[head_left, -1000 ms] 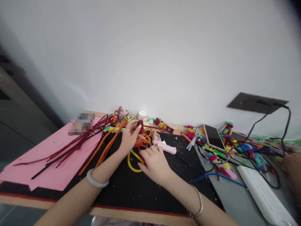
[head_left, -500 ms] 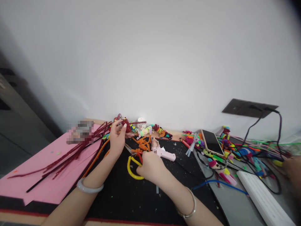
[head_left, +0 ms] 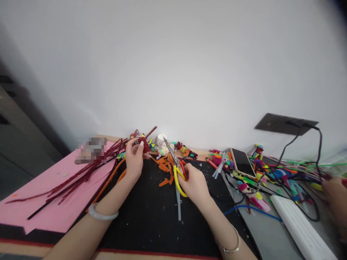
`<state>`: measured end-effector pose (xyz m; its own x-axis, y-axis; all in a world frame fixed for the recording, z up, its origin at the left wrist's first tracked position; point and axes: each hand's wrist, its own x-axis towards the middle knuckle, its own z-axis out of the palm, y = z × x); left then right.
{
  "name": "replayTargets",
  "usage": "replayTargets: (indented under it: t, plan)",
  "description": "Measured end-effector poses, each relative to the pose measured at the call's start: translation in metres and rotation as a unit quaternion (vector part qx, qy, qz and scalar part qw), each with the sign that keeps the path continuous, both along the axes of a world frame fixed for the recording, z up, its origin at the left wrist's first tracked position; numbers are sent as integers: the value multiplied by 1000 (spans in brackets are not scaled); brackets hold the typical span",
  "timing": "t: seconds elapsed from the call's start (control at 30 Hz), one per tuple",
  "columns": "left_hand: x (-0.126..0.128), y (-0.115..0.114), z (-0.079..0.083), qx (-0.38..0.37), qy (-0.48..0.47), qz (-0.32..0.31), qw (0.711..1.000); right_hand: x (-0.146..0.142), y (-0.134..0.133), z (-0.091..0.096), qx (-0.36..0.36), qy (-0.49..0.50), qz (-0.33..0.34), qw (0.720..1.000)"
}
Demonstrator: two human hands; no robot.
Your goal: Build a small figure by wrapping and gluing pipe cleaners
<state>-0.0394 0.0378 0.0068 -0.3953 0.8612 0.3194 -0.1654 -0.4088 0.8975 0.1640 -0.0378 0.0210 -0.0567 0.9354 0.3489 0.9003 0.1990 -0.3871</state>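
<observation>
My left hand (head_left: 135,157) is closed around a dark red pipe-cleaner piece (head_left: 145,145), a compact fuzzy bundle with one stem sticking up to the right. In my right hand (head_left: 194,182) is a pair of scissors (head_left: 176,162) with red and yellow handles. Their blades point up and left, near the dark red piece but apart from it. Below the blades several short orange pipe-cleaner pieces (head_left: 164,166) lie on the black mat (head_left: 151,220). A clear glue stick (head_left: 178,207) lies on the mat below the scissors.
Long dark red pipe cleaners (head_left: 84,173) lie over a pink board (head_left: 40,195) at left. A white cup (head_left: 161,141) stands by the wall. At right are a phone (head_left: 243,162), a white power strip (head_left: 300,224), colourful pipe-cleaner figures (head_left: 255,195), and another person's hand (head_left: 334,195).
My right hand has lifted the scissors off the mat and moved right, blades now pointing up. The stem of the dark red piece has tilted upward in my left hand.
</observation>
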Motion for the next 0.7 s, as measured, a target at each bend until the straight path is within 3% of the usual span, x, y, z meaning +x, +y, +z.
replayTargets:
  t: [0.17,0.37,0.7]
  plan:
    - [13,-10,-4,-11,52,-49,997,3,3,-9,-2,78,70,994]
    - [21,-14,-6,-5,65,-53,996,1,1,-7,-13,44,10,999]
    - [27,-22,0,-4,55,-78,995,-7,-7,-5,-14,-22,-7,1000]
